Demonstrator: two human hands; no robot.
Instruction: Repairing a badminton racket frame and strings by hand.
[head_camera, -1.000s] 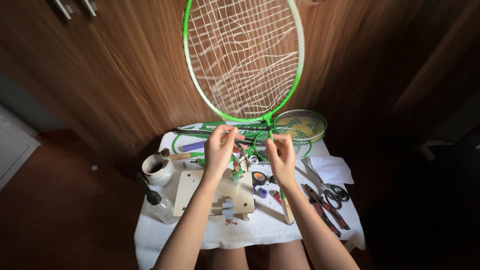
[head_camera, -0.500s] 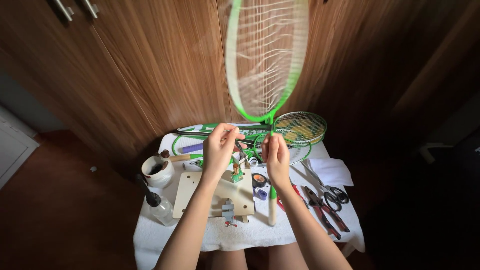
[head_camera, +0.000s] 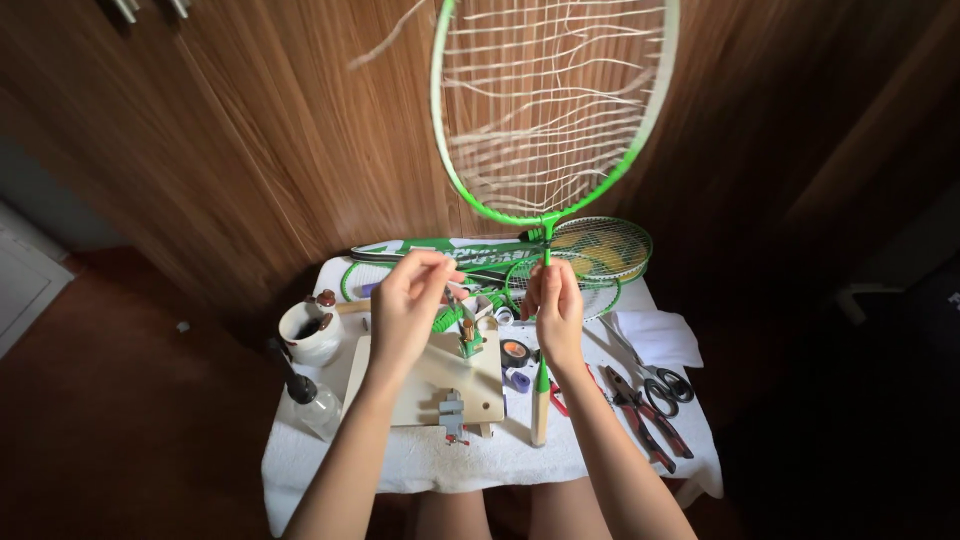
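A: Where was the racket (head_camera: 548, 110)?

B: Upright in the upper middle of the frame, head above the tabletop (head_camera: 400, 470), handle end low by the board (head_camera: 430, 385). The right hand (head_camera: 553, 310) was closed around its thin green shaft, just under the throat.

A: And the left hand (head_camera: 408, 305)?

B: Left of centre, fingers pinched narrow on something small; I could not tell what.

A: How would the racket handle?

B: Light and stiff in the frame, I judged, but the strings were broken and hung loose, so easy to snag. The shaft looked slim and smooth; a grip on the shaft or wooden handle seemed safer than on the strings.

A: What lay around?

B: Spare rackets (head_camera: 600, 248) behind, pliers (head_camera: 645, 415) and scissors (head_camera: 665, 385) at right, a cup (head_camera: 308, 332) at left.
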